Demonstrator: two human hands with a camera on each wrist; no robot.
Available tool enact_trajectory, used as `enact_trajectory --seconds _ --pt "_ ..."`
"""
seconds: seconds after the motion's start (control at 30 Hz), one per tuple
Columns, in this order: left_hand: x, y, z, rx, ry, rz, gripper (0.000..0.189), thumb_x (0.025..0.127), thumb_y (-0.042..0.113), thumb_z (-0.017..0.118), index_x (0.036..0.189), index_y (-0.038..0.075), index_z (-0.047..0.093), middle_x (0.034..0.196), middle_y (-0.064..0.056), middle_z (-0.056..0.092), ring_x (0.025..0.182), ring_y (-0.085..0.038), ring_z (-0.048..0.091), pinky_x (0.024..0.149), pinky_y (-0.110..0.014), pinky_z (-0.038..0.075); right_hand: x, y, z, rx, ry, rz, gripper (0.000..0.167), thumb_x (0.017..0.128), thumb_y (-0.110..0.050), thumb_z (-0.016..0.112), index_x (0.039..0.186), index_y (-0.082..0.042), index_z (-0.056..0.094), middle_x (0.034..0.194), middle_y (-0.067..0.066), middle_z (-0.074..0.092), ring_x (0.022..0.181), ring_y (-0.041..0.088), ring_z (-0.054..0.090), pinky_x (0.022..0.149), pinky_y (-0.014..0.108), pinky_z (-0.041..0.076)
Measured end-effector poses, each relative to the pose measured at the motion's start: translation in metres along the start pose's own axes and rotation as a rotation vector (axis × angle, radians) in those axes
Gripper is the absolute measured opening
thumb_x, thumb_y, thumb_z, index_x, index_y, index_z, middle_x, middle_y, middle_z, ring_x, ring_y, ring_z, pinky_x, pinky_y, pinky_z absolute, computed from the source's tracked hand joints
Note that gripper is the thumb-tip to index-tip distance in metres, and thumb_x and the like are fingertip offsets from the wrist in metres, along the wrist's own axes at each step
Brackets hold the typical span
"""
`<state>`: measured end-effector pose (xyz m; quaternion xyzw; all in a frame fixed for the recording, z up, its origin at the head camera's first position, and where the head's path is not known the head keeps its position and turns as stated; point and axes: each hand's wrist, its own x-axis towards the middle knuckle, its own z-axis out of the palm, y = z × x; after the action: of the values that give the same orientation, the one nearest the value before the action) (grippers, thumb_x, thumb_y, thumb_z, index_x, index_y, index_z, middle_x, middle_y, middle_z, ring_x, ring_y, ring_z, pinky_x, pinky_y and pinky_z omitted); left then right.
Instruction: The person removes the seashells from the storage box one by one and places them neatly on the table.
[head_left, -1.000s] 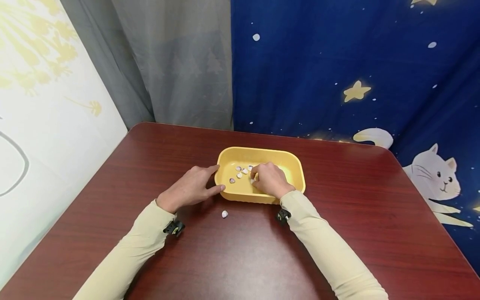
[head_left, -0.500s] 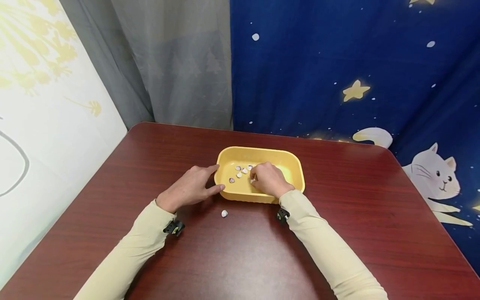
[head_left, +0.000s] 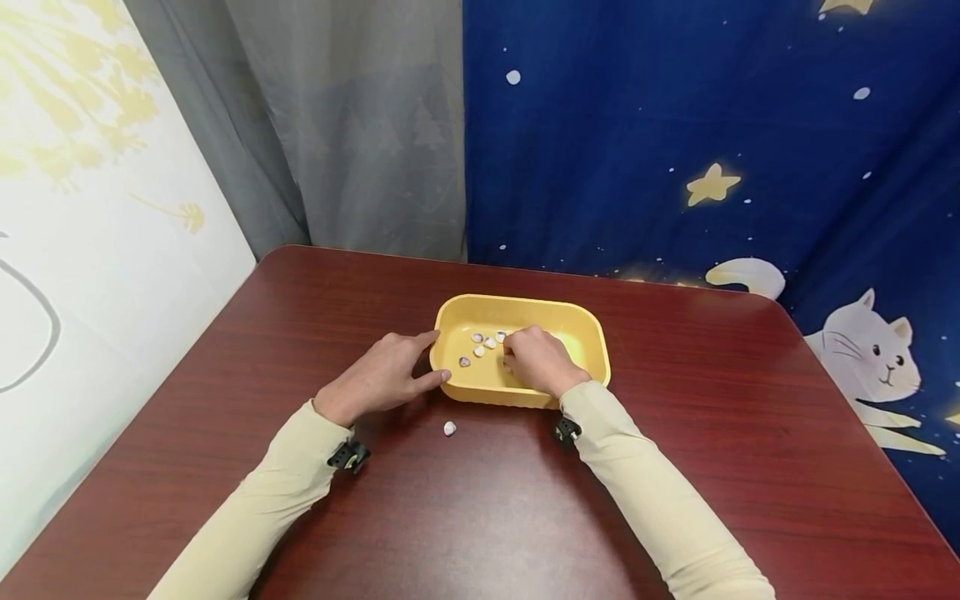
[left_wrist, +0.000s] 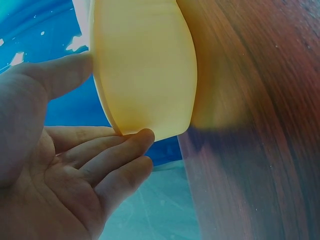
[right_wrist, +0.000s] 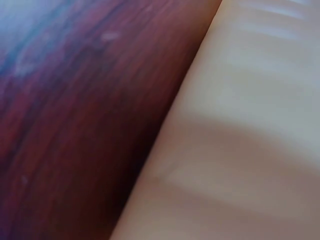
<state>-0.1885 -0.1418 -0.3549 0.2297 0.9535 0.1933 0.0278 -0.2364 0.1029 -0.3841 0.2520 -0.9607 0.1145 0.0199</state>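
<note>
A yellow plastic basin (head_left: pixel 558 310) stands on the table with several small whitish-purple seashells (head_left: pixel 479 352) on its floor. At its left end my left hand (head_left: pixel 381 377) steadies it, fingers fairly straight; in the left wrist view thumb and fingertips touch the basin wall (left_wrist: pixel 145 70). My right hand (head_left: pixel 542 358) reaches over the near rim, its fingers curled down toward the floor around a seashell, now hidden by them. One more seashell (head_left: pixel 449 428) lies on the table in front of the basin. In the right wrist view only the blurred outer basin wall (right_wrist: pixel 240 125) shows, not the hand.
The dark red wooden table (head_left: pixel 480 517) spreads around the basin. Behind it hang a grey curtain (head_left: pixel 360 150) and a blue curtain (head_left: pixel 600 125) with stars and a cat. A white patterned panel (head_left: pixel 97 275) borders the left side.
The right fingers have drawn in slightly, and the whitish seashell that showed at their tips is now covered. The left hand, basin and other seashells stay as they were.
</note>
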Motion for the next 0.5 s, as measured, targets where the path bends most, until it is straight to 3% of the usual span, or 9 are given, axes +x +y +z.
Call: enact_trajectory --seconds 0.13,0.5 --pt "-0.001 0.001 0.0 0.005 -0.006 -0.002 0.07 0.094 0.039 0.069 0.146 -0.003 0.048 0.134 -0.021 0.065 0.105 -0.024 0.068 0.099 -0.045 0.054 -0.001 0.0 -0.001 0.037 0.001 -0.006 0.022 0.092 -0.011 0.068 0.07 -0.014 0.066 0.066 -0.002 0.06 0.062 0.014 0.051 0.058 0.027 0.043" --pt "0.0 0.001 -0.001 0.006 0.006 0.004 0.07 0.093 0.04 0.07 0.145 -0.003 0.049 0.129 -0.02 0.068 0.098 -0.02 0.066 0.096 -0.042 0.056 -0.009 0.001 -0.014 0.132 0.085 -0.042 0.012 0.09 -0.013 0.072 0.079 -0.014 0.075 0.076 -0.002 0.072 0.067 0.012 0.058 0.067 0.03 0.052"
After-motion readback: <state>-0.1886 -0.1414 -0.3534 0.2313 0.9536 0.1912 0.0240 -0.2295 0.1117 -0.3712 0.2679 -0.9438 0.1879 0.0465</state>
